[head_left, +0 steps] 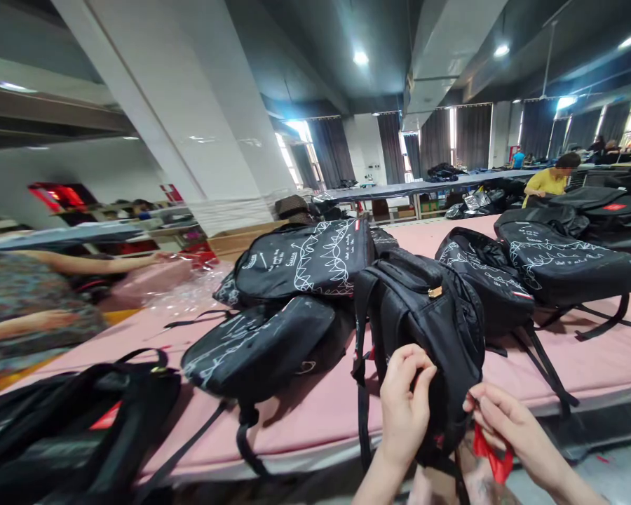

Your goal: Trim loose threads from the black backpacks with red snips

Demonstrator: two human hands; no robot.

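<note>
A black backpack (423, 308) stands upright at the near edge of the pink-covered table, directly in front of me. My left hand (407, 403) is in front of its lower left part, with thumb and fingers curled into a pinch. Whatever lies between those fingertips, if anything, is too small to make out. At the backpack's lower right edge, my right hand (502, 428) has its thumb and forefinger pressed together. A crumpled piece of thin red material (493, 456) hangs from the curled fingers of that hand.
Printed black backpacks (310, 259) are piled behind and left, with more backpacks (573, 259) on the right. Another black bag (84, 428) lies at the near left, its straps loose on the pink table (289, 428). A co-worker's arm (99, 263) reaches toward clear plastic.
</note>
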